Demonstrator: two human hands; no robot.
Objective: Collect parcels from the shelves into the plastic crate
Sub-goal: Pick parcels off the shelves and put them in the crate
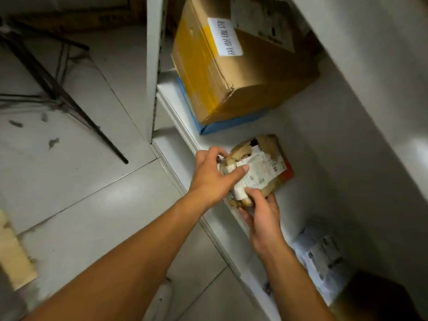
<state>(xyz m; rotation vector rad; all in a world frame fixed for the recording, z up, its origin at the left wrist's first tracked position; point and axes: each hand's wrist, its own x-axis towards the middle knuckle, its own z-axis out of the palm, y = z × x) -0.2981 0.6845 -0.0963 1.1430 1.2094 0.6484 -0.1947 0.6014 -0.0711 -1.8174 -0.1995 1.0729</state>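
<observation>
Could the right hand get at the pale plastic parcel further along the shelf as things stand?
Probably not at once. The right hand grips the brown parcel together with the left hand, so it is occupied. The pale plastic parcel lies uncovered on the shelf beside that wrist, so nothing else seems to block it.

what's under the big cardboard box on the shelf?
A flat blue item lies under the cardboard box; only its edges stick out. The box covers the rest, so I cannot tell what it is.

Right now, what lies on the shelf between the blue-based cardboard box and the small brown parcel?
Nothing: bare white shelf separates the cardboard box and the small brown parcel, head view.
</observation>
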